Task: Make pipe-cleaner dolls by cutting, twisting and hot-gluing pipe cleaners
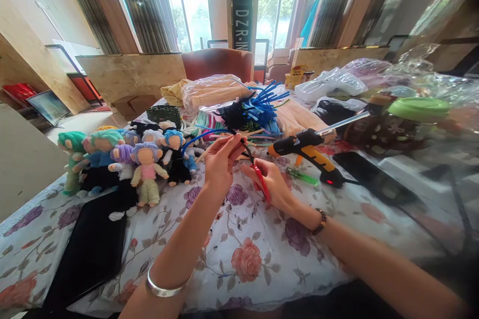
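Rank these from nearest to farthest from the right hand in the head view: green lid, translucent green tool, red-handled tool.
From the right hand:
1. Red-handled tool: in its grip.
2. Translucent green tool: on the cloth, just to the right.
3. Green lid: far right, farther back.

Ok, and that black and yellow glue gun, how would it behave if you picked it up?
The glue gun looks like hard plastic, so it should stay stiff. The long clear stick jutting from its back could catch on nearby things. The cord at its handle would probably trail and tug.
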The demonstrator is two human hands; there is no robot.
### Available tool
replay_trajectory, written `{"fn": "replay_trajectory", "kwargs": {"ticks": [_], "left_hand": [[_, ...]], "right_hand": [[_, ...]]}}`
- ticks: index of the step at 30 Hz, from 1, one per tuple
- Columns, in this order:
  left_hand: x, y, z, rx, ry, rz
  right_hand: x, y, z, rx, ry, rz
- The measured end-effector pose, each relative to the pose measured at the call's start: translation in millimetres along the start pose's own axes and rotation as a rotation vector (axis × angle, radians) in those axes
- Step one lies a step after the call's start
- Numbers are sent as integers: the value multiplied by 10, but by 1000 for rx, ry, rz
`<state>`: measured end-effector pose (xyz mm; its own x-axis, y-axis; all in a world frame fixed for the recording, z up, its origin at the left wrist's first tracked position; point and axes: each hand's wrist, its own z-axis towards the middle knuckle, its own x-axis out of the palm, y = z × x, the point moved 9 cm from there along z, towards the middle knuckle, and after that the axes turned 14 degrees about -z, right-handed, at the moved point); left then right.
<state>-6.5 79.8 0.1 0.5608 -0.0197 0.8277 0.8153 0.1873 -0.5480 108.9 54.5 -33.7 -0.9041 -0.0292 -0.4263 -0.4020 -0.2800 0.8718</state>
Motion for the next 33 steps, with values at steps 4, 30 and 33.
{"fn": "replay_trajectory", "kwargs": {"ticks": [4,30,33], "left_hand": [[-8,15,3,-10,1,12],[-16,-86,24,66,-14,16],[-43,-136,30,116,-40,7]], "right_hand": [[-6,14,4,11,27,1],[-34,87,0,-91,-30,-187],[-26,78,-7,-84,-38,-207]]}}
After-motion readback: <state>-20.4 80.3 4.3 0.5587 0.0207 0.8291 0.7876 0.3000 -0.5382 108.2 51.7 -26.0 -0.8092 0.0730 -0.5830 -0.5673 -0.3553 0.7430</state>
